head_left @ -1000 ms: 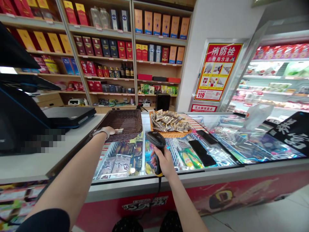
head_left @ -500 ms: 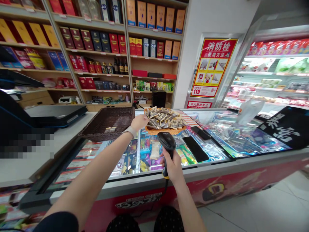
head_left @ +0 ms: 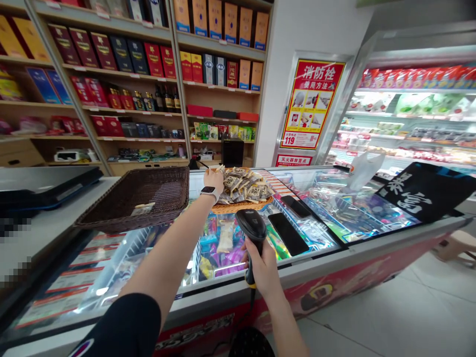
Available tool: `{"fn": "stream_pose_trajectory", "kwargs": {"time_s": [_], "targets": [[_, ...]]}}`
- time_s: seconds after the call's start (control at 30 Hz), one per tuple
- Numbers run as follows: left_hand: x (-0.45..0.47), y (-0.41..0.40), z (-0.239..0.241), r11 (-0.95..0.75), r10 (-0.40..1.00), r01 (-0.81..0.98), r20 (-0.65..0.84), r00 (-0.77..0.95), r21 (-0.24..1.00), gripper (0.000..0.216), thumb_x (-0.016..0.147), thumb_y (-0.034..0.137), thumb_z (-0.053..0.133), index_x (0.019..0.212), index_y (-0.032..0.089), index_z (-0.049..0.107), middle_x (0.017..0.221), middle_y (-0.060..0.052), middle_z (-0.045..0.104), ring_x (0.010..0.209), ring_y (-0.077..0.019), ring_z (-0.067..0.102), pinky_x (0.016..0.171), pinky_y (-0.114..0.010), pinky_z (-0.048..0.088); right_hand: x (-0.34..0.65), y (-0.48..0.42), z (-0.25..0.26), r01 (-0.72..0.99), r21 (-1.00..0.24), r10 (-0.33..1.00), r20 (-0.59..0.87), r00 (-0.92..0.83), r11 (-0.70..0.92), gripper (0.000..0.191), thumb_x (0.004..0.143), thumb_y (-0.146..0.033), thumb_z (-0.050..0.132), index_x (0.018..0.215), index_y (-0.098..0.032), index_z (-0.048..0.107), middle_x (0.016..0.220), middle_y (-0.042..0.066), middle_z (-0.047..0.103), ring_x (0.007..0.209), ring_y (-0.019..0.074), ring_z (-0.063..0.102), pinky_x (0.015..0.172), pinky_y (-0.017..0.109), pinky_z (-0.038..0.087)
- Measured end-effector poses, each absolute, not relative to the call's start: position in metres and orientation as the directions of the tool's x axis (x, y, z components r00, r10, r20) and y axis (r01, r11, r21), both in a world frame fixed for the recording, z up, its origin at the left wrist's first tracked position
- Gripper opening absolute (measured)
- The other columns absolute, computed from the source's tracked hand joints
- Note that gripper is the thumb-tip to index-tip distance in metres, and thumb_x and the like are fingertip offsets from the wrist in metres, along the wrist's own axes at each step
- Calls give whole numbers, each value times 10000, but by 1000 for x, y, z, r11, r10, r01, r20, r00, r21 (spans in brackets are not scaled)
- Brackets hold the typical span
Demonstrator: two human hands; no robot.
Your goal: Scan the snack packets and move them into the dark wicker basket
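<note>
My right hand (head_left: 262,265) is wrapped round the handle of a black barcode scanner (head_left: 251,225), held above the front edge of a glass-topped chest freezer (head_left: 208,280). My left hand (head_left: 214,180), with a watch on its wrist, reaches to the left side of an orange wicker basket (head_left: 243,205). Small snack packets (head_left: 248,186) are heaped in that basket. The left fingers are curled at the packets, and what they grip is hidden. Left of it stands a dark brown wicker basket (head_left: 111,201) with one small packet (head_left: 143,208) lying in it.
Two phones (head_left: 288,234) lie on the freezer glass right of the scanner. Farther right are a clear plastic bag (head_left: 363,171) and a black cloth with white characters (head_left: 427,191). A flat black device (head_left: 48,183) sits on the left counter. Shelves of boxes (head_left: 130,54) stand behind.
The view has swung, so the scene sits farther left. My left hand has shifted toward the back of the packet heap, and its wrist has turned to show the watch face. My right hand still holds the scanner.
</note>
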State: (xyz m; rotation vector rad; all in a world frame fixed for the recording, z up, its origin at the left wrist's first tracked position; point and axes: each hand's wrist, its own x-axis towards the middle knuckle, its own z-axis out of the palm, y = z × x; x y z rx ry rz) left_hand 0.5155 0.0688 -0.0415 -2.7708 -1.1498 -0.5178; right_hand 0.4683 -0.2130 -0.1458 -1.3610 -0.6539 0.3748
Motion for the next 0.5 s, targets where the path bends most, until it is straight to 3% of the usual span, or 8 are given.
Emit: {"fn": "stream_pose_trajectory", "kwargs": {"time_s": [0.13, 0.23, 0.4, 0.5], "targets": [[511, 62, -38, -706, 669, 708, 354, 654, 28, 339, 912, 175, 532, 1174, 81, 725, 1196, -246, 721, 1254, -359, 606, 1049, -417, 417, 468, -211, -143, 81, -977, 633, 190, 750, 196, 418, 917, -615, 645, 899, -197, 647, 575, -38, 609, 504, 147, 561, 492, 246, 449], [504, 59, -27, -687, 696, 721, 364, 619, 88, 338, 929, 162, 497, 1151, 89, 741, 1151, -237, 732, 1176, -343, 658, 967, -377, 472, 466, -212, -144, 73, -978, 647, 183, 740, 194, 425, 913, -622, 645, 908, -197, 649, 584, -40, 604, 505, 147, 555, 486, 247, 437], [471, 63, -11, -670, 739, 612, 451, 500, 421, 232, 908, 195, 546, 970, 111, 753, 942, -173, 749, 984, -313, 703, 844, -340, 500, 462, -212, -144, 55, -977, 657, 180, 732, 208, 433, 910, -624, 655, 912, -191, 652, 598, -37, 612, 511, 146, 571, 503, 249, 461], [436, 58, -20, -579, 803, 364, 435, 407, 730, 168, 868, 257, 618, 906, 131, 722, 781, -88, 709, 788, -231, 678, 748, -304, 510, 459, -210, -143, 64, -974, 661, 196, 724, 218, 434, 915, -624, 652, 884, -191, 656, 586, -30, 616, 507, 148, 570, 505, 251, 468]]}}
